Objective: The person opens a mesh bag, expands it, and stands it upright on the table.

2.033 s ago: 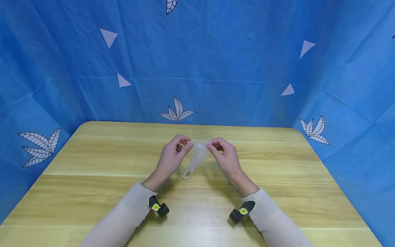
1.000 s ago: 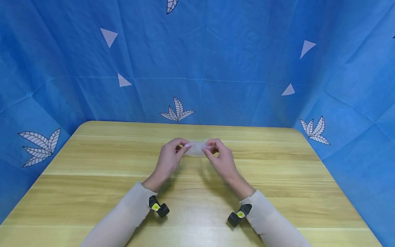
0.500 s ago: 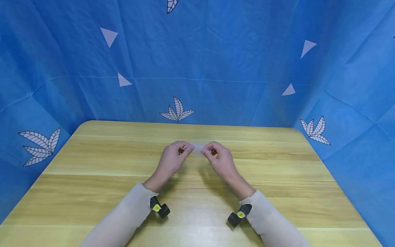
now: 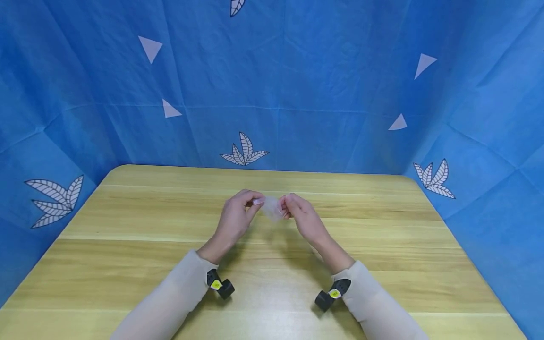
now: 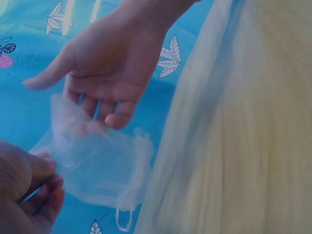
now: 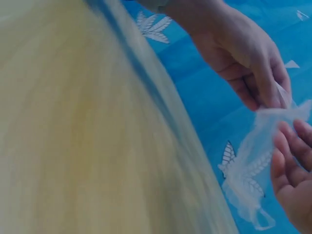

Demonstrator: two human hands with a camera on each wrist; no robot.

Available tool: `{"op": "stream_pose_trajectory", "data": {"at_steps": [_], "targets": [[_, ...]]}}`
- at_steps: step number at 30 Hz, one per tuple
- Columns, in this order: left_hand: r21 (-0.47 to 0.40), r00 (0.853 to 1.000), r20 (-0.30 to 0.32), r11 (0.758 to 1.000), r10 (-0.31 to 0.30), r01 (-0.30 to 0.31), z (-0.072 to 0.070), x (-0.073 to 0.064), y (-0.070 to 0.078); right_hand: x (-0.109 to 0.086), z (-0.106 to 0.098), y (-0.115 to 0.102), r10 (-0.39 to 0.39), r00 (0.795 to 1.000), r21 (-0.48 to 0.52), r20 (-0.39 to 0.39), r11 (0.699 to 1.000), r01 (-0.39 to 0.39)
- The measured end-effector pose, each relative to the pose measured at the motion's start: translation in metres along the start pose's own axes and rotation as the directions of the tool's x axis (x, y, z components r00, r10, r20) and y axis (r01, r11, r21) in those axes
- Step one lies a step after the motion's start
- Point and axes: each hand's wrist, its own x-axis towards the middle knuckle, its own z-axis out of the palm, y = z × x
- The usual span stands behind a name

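A small sheer white drawstring pouch (image 4: 271, 209) is held up between both hands over the table. My left hand (image 4: 237, 212) pinches its edge between thumb and fingertips. In the left wrist view the pouch (image 5: 105, 163) hangs with a thin cord loop (image 5: 124, 220) at its lower end. My right hand (image 5: 107, 73) has its thumb spread away there, and its relaxed fingertips overlap the pouch's upper edge. The right wrist view shows the left hand (image 6: 243, 53) gripping the top of the pouch (image 6: 246, 165), with the right hand's loose fingers (image 6: 287, 151) against its side.
A light wooden table (image 4: 170, 274) lies below the hands. Blue curtain (image 4: 297, 85) with leaf and triangle prints stands behind it and along both sides. Each wrist carries a small black camera, such as the left one (image 4: 221, 284).
The pouch first hung with its cord loop down, then was stretched flat between two pinching hands. Now the right hand has turned and released its pinch, while the left keeps holding.
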Motion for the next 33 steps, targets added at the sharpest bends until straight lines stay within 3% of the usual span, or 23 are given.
{"op": "stream_pose_trajectory", "data": {"at_steps": [3,7,10,13,17,19,22,29,33], "targets": [[-0.005,0.999,0.016,0.999,0.042,-0.042,-0.001,0.0,0.0,0.002,-0.004,0.0,0.042,0.998,0.05,0.039,0.998,-0.044],[-0.082,0.998,0.041,0.996,0.046,-0.043,0.0,-0.001,0.002,0.002,-0.003,0.004,0.049,0.997,-0.041,0.063,0.998,-0.047],[-0.139,1.0,0.01,0.99,-0.013,0.014,0.003,-0.002,0.003,0.002,0.0,0.006,0.034,0.999,-0.019,0.026,0.999,-0.033],[-0.175,0.993,0.013,0.978,-0.115,0.115,0.004,-0.002,0.003,0.003,0.001,0.008,0.036,0.998,0.026,-0.048,0.999,-0.035],[-0.218,0.964,0.15,0.943,-0.222,0.251,0.006,-0.002,0.0,0.003,0.001,0.008,0.044,0.996,0.043,-0.083,0.998,-0.04],[-0.253,0.946,0.224,0.924,-0.234,0.288,0.007,-0.001,-0.001,0.003,0.001,0.006,0.03,0.998,0.027,-0.062,0.999,-0.028],[-0.288,0.937,0.269,0.909,-0.224,0.3,0.006,-0.001,0.0,0.002,0.002,0.006,-0.001,1.0,0.006,-0.024,1.0,0.001],[-0.225,0.962,0.168,0.942,-0.216,0.25,0.003,0.001,0.001,0.001,0.005,0.009,-0.036,0.997,-0.051,-0.062,0.998,0.033],[-0.213,0.967,0.146,0.947,-0.211,0.239,0.002,0.001,0.0,0.0,0.006,0.008,-0.024,0.996,-0.092,-0.088,0.996,0.015]]}}
